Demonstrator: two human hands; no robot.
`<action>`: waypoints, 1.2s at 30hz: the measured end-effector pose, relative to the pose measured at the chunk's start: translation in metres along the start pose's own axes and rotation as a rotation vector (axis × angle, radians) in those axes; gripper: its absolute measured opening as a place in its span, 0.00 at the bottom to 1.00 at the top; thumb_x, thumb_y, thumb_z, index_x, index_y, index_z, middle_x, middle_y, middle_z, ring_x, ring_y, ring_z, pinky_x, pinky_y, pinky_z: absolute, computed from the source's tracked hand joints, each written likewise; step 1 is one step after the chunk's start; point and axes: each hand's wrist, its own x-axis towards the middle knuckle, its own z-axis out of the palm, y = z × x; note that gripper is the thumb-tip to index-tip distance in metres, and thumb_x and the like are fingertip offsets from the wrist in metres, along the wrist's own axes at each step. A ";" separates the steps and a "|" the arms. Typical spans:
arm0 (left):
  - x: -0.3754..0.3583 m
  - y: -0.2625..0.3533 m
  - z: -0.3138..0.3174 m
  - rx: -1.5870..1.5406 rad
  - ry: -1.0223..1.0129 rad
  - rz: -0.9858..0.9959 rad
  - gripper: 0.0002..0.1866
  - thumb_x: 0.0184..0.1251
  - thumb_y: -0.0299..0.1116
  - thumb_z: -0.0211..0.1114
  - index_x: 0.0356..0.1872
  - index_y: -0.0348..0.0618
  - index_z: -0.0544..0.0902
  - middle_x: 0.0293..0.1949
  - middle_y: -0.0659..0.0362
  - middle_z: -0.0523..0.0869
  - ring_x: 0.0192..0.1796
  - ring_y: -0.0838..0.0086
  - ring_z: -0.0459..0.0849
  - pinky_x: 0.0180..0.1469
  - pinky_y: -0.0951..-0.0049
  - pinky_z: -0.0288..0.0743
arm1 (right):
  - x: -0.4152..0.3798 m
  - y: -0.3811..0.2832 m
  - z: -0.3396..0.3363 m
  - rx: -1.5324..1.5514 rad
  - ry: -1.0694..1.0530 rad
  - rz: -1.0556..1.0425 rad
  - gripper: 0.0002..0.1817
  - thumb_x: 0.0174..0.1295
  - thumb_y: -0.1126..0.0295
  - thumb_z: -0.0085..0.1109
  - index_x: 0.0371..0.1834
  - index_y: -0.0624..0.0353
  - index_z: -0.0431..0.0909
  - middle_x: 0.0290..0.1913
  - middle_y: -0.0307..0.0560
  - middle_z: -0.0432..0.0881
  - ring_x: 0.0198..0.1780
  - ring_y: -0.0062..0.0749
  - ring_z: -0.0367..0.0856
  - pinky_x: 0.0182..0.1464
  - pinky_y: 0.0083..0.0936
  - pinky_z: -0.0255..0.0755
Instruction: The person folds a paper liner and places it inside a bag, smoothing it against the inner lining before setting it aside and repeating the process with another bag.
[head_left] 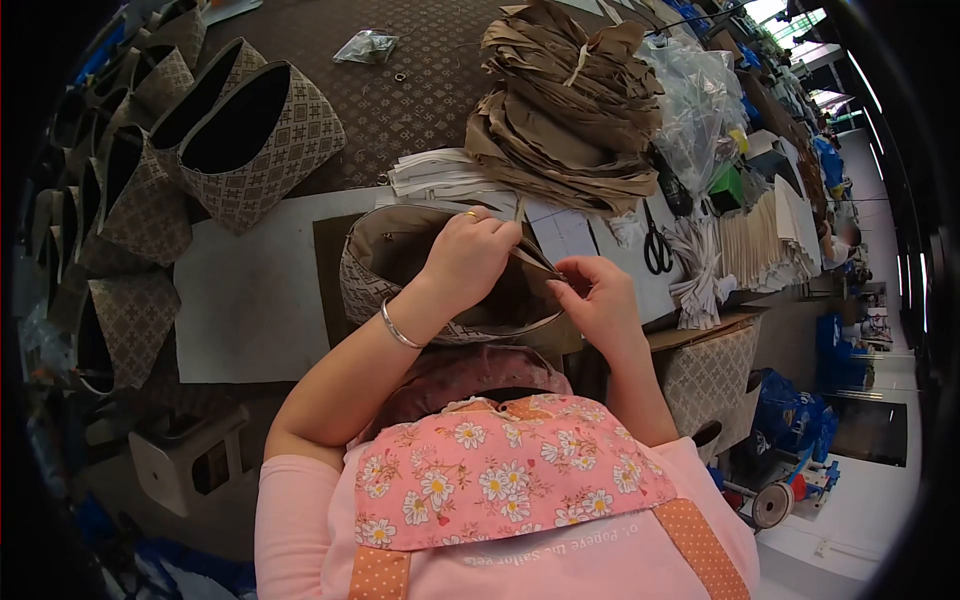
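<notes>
A patterned brown bag [370, 290] with a tan lining lies open in front of me on a white sheet [240, 310]. My left hand [468, 257], with a ring and a silver bracelet at the wrist, grips the bag's upper rim. My right hand [598, 297] pinches the same rim at its right end, fingertips close to the left hand. What lies between the fingers is too small to tell.
Several finished patterned bags [255, 140] stand in a row at the left. A stack of brown paper pieces [570, 100] lies behind, with white strips [440, 175], scissors [657, 245], clear plastic bags [700, 100] and cardboard stacks [770, 240] at the right.
</notes>
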 end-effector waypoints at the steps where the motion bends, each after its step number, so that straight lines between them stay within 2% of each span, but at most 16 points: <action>1: -0.002 0.001 -0.001 -0.003 0.000 0.002 0.03 0.52 0.26 0.64 0.27 0.45 0.79 0.30 0.58 0.83 0.42 0.62 0.82 0.47 0.63 0.77 | 0.000 -0.001 -0.001 -0.002 0.002 0.002 0.12 0.55 0.75 0.69 0.42 0.66 0.82 0.36 0.45 0.83 0.34 0.24 0.82 0.38 0.21 0.77; 6: -0.004 0.003 -0.015 -0.005 -0.294 0.082 0.06 0.50 0.29 0.63 0.31 0.43 0.84 0.31 0.56 0.84 0.42 0.59 0.83 0.47 0.62 0.77 | 0.001 -0.003 -0.004 -0.015 -0.029 0.025 0.12 0.54 0.75 0.70 0.41 0.66 0.82 0.35 0.46 0.83 0.34 0.25 0.82 0.38 0.21 0.77; 7: -0.003 0.006 -0.018 -0.005 -0.294 0.082 0.06 0.50 0.29 0.63 0.31 0.43 0.84 0.31 0.56 0.84 0.42 0.59 0.83 0.47 0.62 0.77 | 0.002 -0.004 -0.005 -0.015 -0.029 0.025 0.12 0.54 0.75 0.70 0.41 0.66 0.82 0.35 0.46 0.83 0.34 0.25 0.82 0.38 0.21 0.77; 9: 0.000 0.013 -0.022 0.002 -0.674 -0.079 0.10 0.51 0.32 0.62 0.33 0.44 0.87 0.32 0.55 0.85 0.42 0.57 0.84 0.45 0.62 0.79 | 0.003 -0.006 -0.006 -0.053 -0.056 0.026 0.11 0.54 0.75 0.70 0.39 0.66 0.82 0.35 0.46 0.83 0.33 0.25 0.82 0.36 0.21 0.77; 13: 0.003 0.011 -0.026 -0.057 -0.652 -0.076 0.10 0.53 0.33 0.61 0.34 0.47 0.88 0.32 0.53 0.86 0.41 0.57 0.85 0.42 0.59 0.80 | 0.004 -0.006 -0.006 -0.062 -0.052 0.008 0.10 0.53 0.74 0.71 0.36 0.66 0.82 0.33 0.46 0.82 0.30 0.25 0.81 0.35 0.21 0.76; 15: 0.013 0.013 -0.032 -0.028 -0.959 -0.169 0.11 0.54 0.34 0.61 0.36 0.48 0.88 0.32 0.51 0.87 0.40 0.57 0.86 0.42 0.59 0.80 | 0.005 -0.007 -0.007 -0.100 -0.056 0.010 0.09 0.52 0.74 0.71 0.33 0.66 0.82 0.31 0.46 0.82 0.29 0.26 0.80 0.34 0.21 0.76; 19: 0.009 0.014 -0.027 0.020 -0.877 -0.210 0.09 0.58 0.34 0.60 0.35 0.46 0.87 0.31 0.50 0.87 0.39 0.57 0.87 0.41 0.58 0.80 | 0.006 -0.002 -0.007 -0.110 -0.006 -0.008 0.09 0.51 0.74 0.71 0.31 0.66 0.82 0.29 0.46 0.81 0.28 0.26 0.79 0.32 0.22 0.74; 21: 0.005 0.007 -0.023 0.066 -0.641 -0.179 0.07 0.59 0.33 0.62 0.33 0.45 0.86 0.32 0.52 0.87 0.40 0.57 0.86 0.42 0.59 0.80 | 0.007 0.004 -0.009 -0.150 0.014 -0.034 0.06 0.52 0.75 0.68 0.31 0.66 0.81 0.29 0.46 0.80 0.28 0.26 0.79 0.31 0.22 0.73; 22: 0.004 0.006 -0.023 0.065 -0.642 -0.178 0.07 0.59 0.33 0.62 0.33 0.45 0.86 0.32 0.52 0.87 0.40 0.57 0.86 0.42 0.59 0.80 | 0.007 0.005 -0.009 -0.150 0.015 -0.032 0.06 0.52 0.75 0.68 0.31 0.66 0.81 0.29 0.46 0.80 0.28 0.26 0.79 0.31 0.22 0.73; 24: 0.003 0.003 -0.028 0.066 -0.403 -0.068 0.05 0.58 0.34 0.65 0.30 0.46 0.85 0.36 0.57 0.86 0.46 0.61 0.84 0.46 0.62 0.78 | 0.008 0.005 -0.009 -0.179 0.065 -0.072 0.04 0.52 0.77 0.65 0.30 0.65 0.81 0.30 0.46 0.80 0.30 0.26 0.79 0.31 0.22 0.72; 25: 0.004 0.002 -0.032 0.067 -0.403 -0.070 0.05 0.58 0.34 0.65 0.30 0.46 0.85 0.36 0.57 0.86 0.46 0.61 0.84 0.46 0.62 0.78 | 0.009 0.006 -0.009 -0.178 0.063 -0.073 0.04 0.52 0.77 0.65 0.30 0.65 0.81 0.30 0.46 0.80 0.30 0.26 0.79 0.31 0.22 0.72; 27: 0.004 -0.002 -0.039 0.105 -0.221 -0.004 0.05 0.53 0.33 0.71 0.30 0.49 0.83 0.36 0.62 0.82 0.49 0.66 0.80 0.52 0.64 0.73 | 0.011 0.007 -0.008 -0.124 0.042 0.000 0.04 0.53 0.77 0.64 0.31 0.66 0.82 0.31 0.46 0.81 0.31 0.25 0.79 0.31 0.23 0.73; 31: 0.002 -0.012 -0.039 0.204 -0.114 -0.052 0.06 0.51 0.32 0.72 0.29 0.49 0.83 0.37 0.64 0.80 0.52 0.68 0.78 0.55 0.64 0.70 | 0.023 0.003 -0.006 0.018 0.038 -0.045 0.05 0.53 0.77 0.65 0.32 0.66 0.82 0.31 0.45 0.81 0.31 0.25 0.79 0.32 0.23 0.73; 33: 0.000 -0.019 -0.036 0.250 -0.041 -0.056 0.03 0.51 0.31 0.68 0.28 0.50 0.84 0.36 0.63 0.80 0.49 0.68 0.78 0.56 0.63 0.67 | 0.031 0.003 -0.010 -0.090 -0.044 -0.024 0.05 0.54 0.75 0.64 0.32 0.65 0.83 0.32 0.50 0.82 0.32 0.37 0.82 0.35 0.30 0.75; 36: -0.001 -0.023 -0.034 0.250 -0.058 -0.119 0.02 0.51 0.30 0.67 0.26 0.51 0.84 0.36 0.64 0.81 0.49 0.67 0.79 0.55 0.64 0.68 | 0.040 0.001 -0.013 -0.185 -0.053 -0.013 0.07 0.54 0.72 0.67 0.32 0.64 0.83 0.32 0.50 0.82 0.32 0.39 0.81 0.37 0.31 0.75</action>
